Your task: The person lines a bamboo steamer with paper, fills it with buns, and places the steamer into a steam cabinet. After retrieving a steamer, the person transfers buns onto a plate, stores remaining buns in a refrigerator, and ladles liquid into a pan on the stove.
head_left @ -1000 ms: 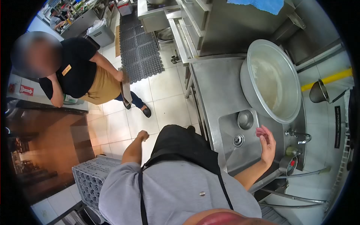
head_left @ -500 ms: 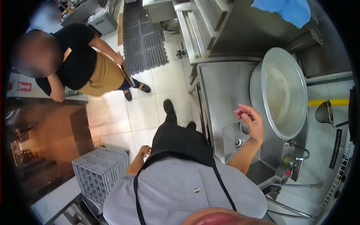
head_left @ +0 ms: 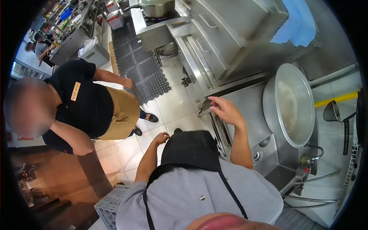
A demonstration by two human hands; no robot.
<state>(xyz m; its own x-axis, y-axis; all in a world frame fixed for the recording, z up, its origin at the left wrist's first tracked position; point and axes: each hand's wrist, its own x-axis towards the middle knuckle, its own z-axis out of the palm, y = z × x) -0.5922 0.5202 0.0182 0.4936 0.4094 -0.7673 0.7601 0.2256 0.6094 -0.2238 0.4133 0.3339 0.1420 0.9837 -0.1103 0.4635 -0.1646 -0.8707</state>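
Note:
My right hand is raised beside the steel sink counter, fingers apart and holding nothing. To its right, a large metal basin rests tilted on the counter, with cloudy liquid showing inside. Below the basin is the sink with its round drain. My left hand hangs beside my black apron. Its fingers are curled in, and whether anything is inside them is hidden.
A co-worker in a black shirt stands close on my left. A grey dish rack is at lower left. Ahead lie a black floor mat and a lidded pot. A blue cloth and a strainer are at right.
My view has shifted, bringing more kitchen ahead into sight. My right hand has moved left, away from the basin. My left hand is farther forward. The co-worker appears nearer, with the free arm lowered.

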